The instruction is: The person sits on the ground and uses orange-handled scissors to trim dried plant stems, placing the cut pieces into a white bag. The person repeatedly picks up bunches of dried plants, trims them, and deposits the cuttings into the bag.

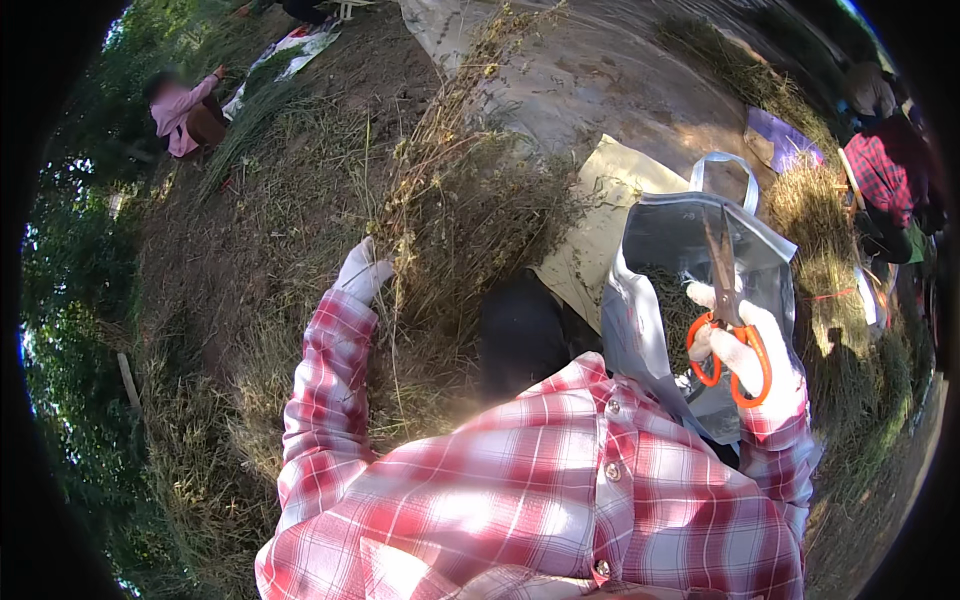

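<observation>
My left hand (362, 271), in a white glove, closes around stems at the left side of a bundle of dry plants (480, 202). The bundle has thin brown stalks and small yellowish heads. In my gloved right hand (739, 349) are scissors (724, 300) with orange handles, their blades nearly together and pointing away from me. Right hand and scissors are over the mouth of a silver-grey carrier bag (637, 315). Inside the bag lie fine dark-green plant cuttings (671, 304). A pale yellow sheet (585, 247) lies between the bundle and the bag.
Transparent plastic sheeting (555, 82) covers ground ahead. Heaped straw-coloured stalks (817, 225) lie right of the bag. A person in a pink top (184, 112) crouches at far left; another in a red checked shirt (889, 165) is at far right.
</observation>
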`<state>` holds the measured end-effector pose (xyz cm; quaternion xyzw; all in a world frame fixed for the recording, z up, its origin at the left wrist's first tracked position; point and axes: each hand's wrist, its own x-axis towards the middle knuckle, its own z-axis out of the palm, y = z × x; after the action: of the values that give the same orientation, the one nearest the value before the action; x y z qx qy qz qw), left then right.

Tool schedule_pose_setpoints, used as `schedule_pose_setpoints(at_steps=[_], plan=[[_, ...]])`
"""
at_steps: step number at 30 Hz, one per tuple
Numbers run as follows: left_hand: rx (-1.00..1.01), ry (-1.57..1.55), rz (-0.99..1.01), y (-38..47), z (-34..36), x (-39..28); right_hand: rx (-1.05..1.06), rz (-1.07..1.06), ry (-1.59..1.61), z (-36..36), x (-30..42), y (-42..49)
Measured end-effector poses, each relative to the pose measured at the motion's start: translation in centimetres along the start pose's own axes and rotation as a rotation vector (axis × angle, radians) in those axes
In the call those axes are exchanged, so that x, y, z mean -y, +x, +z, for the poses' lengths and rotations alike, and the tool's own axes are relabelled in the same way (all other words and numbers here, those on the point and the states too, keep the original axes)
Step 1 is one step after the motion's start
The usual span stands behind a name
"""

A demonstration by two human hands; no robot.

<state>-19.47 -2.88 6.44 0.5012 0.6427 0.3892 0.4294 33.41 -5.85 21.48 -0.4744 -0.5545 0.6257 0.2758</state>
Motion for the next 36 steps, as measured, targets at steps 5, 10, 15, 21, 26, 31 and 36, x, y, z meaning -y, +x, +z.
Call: schedule_pose_setpoints(at_steps=[5, 10, 15, 21, 26, 31, 36], plan=[[0.235, -0.294, 0.003, 2.1, 4.5, -3.4, -0.031, 0.008, -0.139, 0.7, -3.1, 0.1], [0.498, -0.126, 0.069, 2.6, 9.6, -9.2, -0.259, 0.085, 0.321, 0.4, -5.4, 0.0], [0.583, 0.037, 0.104, 3.5, 13.1, -12.0, -0.488, -0.091, 0.015, -0.6, -9.2, 0.3], [0.543, 0.216, 0.150, 4.4, 14.5, -12.2, -0.454, 0.033, 0.658, -0.2, -9.9, 1.8], [0.512, 0.322, 0.120, 3.3, 15.3, -13.7, -0.456, -0.034, 0.720, -0.3, -10.9, 3.2], [0.502, 0.304, 0.183, 3.8, 15.2, -12.7, -0.406, -0.076, 0.706, -0.1, -11.4, 2.6], [0.534, 0.382, 0.262, 3.3, 15.6, -14.4, -0.305, -0.137, 0.765, -0.5, -12.4, 2.1]])
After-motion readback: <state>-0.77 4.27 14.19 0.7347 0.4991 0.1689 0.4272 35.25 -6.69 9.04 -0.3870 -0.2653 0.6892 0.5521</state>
